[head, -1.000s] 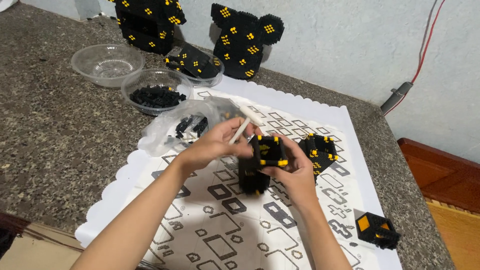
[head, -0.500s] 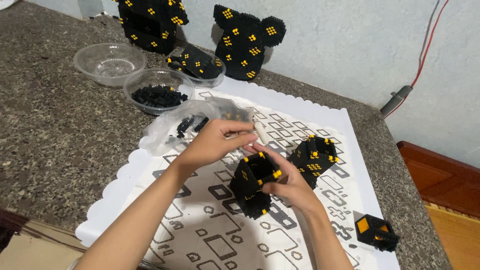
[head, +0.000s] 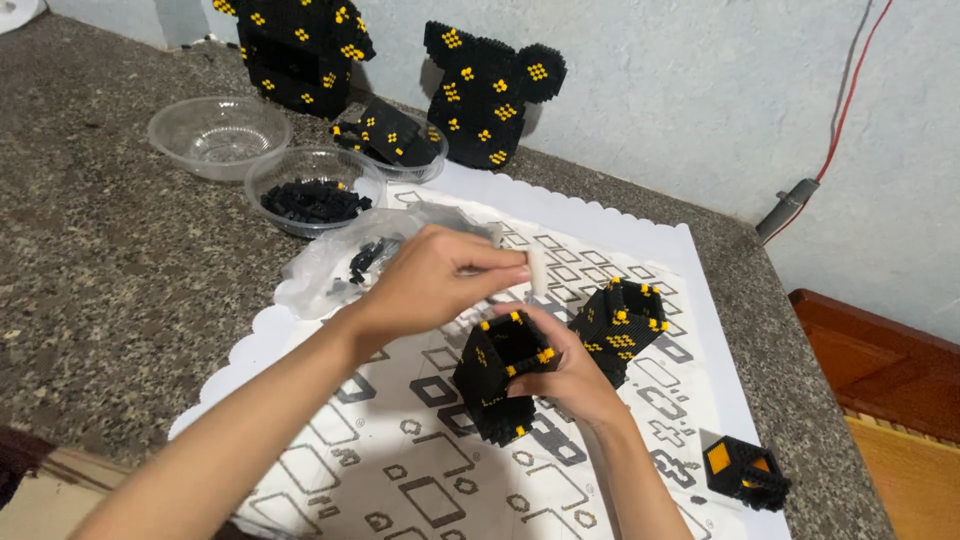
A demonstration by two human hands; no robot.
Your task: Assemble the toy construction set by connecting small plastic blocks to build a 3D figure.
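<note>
My right hand [head: 570,375] grips a hollow black block model with yellow studs [head: 497,378], tilted over a white mat with grey shapes [head: 420,480]. My left hand [head: 435,275] hovers just above it and pinches a small white stick-shaped tool [head: 537,268] between thumb and fingers. A second black and yellow block piece [head: 622,325] rests on the mat right beside the held model.
Two clear bowls stand at the back left, one empty [head: 218,135], one with loose black bricks [head: 312,195]. A clear plastic bag [head: 340,262] lies by them. Built black and yellow models [head: 490,95] lean at the wall. A small black and orange piece [head: 745,470] sits near the table's right edge.
My right hand has turned and lowered the block model, so its open top now faces up. My left hand stayed above it with the white tool.
</note>
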